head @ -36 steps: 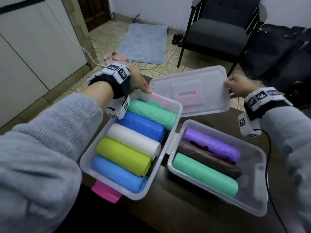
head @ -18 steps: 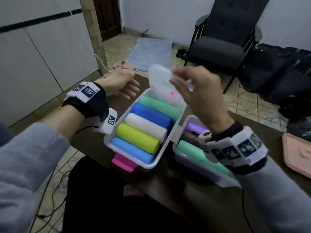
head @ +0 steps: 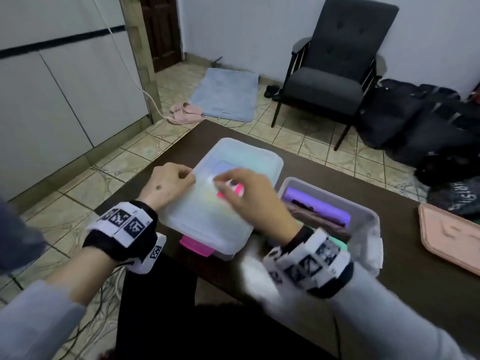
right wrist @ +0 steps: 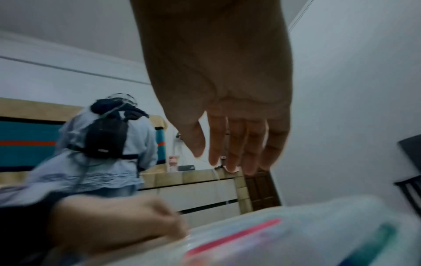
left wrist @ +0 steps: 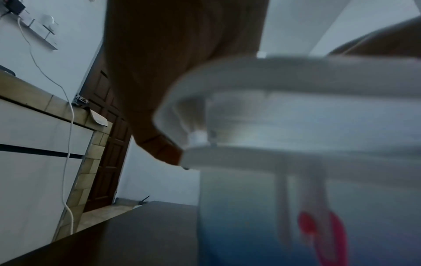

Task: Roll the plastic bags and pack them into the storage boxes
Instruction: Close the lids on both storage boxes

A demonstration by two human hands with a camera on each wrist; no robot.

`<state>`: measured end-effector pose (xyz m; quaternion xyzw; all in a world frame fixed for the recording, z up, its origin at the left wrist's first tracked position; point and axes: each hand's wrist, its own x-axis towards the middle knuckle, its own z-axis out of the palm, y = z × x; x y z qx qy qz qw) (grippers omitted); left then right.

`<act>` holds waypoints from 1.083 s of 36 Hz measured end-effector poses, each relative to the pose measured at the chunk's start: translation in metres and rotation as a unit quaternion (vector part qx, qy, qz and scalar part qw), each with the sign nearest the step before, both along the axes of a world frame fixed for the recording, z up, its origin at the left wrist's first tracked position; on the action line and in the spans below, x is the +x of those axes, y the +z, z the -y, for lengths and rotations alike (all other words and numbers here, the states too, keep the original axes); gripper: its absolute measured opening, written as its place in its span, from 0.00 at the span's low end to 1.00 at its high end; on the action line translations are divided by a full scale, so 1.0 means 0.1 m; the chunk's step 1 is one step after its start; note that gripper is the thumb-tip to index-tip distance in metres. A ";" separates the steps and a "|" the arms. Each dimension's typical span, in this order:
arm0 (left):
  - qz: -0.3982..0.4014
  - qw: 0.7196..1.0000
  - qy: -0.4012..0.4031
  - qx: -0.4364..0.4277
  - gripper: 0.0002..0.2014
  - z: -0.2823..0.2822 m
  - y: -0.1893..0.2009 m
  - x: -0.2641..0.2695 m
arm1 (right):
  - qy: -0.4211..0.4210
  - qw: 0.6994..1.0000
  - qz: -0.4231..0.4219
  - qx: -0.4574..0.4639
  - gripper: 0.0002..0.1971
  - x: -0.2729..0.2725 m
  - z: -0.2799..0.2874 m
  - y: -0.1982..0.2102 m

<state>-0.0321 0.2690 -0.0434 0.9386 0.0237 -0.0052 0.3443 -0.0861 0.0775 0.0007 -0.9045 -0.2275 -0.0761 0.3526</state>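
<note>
A clear lid (head: 233,157) with a pink handle (head: 235,189) lies over the left storage box (head: 223,252); the rolled bags inside show only as faint colours. My left hand (head: 181,179) grips the lid's left edge with curled fingers, also seen in the right wrist view (right wrist: 114,225). My right hand (head: 228,183) hovers just above the lid's middle. In the right wrist view its fingers (right wrist: 227,162) hang straight and hold nothing. The right storage box (head: 368,222) stands uncovered with a purple roll (head: 317,203), a brown roll (head: 319,219) and a green roll (head: 340,245).
A pink latch (head: 194,245) sticks out of the left box's front. A pink lid (head: 452,237) lies at the right of the dark table (head: 389,281). A black armchair (head: 335,74) and dark bags (head: 415,120) stand beyond. Another person (right wrist: 102,144) is behind.
The lid, first held up behind the boxes by both hands, was swung over by my right hand and now covers the left box. My left hand came back to the lid's left edge.
</note>
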 end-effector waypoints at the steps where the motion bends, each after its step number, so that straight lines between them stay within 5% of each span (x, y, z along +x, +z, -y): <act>1: 0.003 1.000 0.007 -0.008 0.10 0.02 0.00 -0.03 | -0.021 0.999 -0.021 -0.015 0.12 0.15 0.08 0.08; 7: 0.017 1.000 0.017 -0.007 0.13 0.17 0.02 -0.12 | -0.131 0.971 -0.098 -0.177 0.15 1.03 0.51 0.17; 13: 0.020 0.999 0.024 0.006 0.19 0.19 0.01 -0.18 | -0.126 0.933 -0.193 -0.276 0.22 1.38 0.71 -0.10; 20: 0.021 0.995 0.083 0.046 0.26 0.15 0.06 -0.43 | -0.149 0.948 -0.237 -0.152 0.22 1.44 0.76 -0.25; 26: -0.116 0.981 0.140 0.072 0.36 0.16 0.04 -0.71 | -0.176 0.941 -0.269 -0.102 0.19 1.45 0.81 -0.28; 29: -0.171 0.971 0.170 -0.006 0.42 0.14 -0.04 -0.72 | -0.178 0.942 -0.271 -0.083 0.18 1.41 0.82 -0.29; 33: -0.194 0.944 0.191 -0.188 0.34 0.16 -0.14 -0.62 | -0.184 0.940 -0.274 -0.088 0.19 1.35 0.79 -0.26; 39: -0.181 0.936 0.206 -0.222 0.31 0.05 -0.11 -0.31 | -0.221 0.928 -0.276 -0.115 0.18 1.29 0.84 -0.21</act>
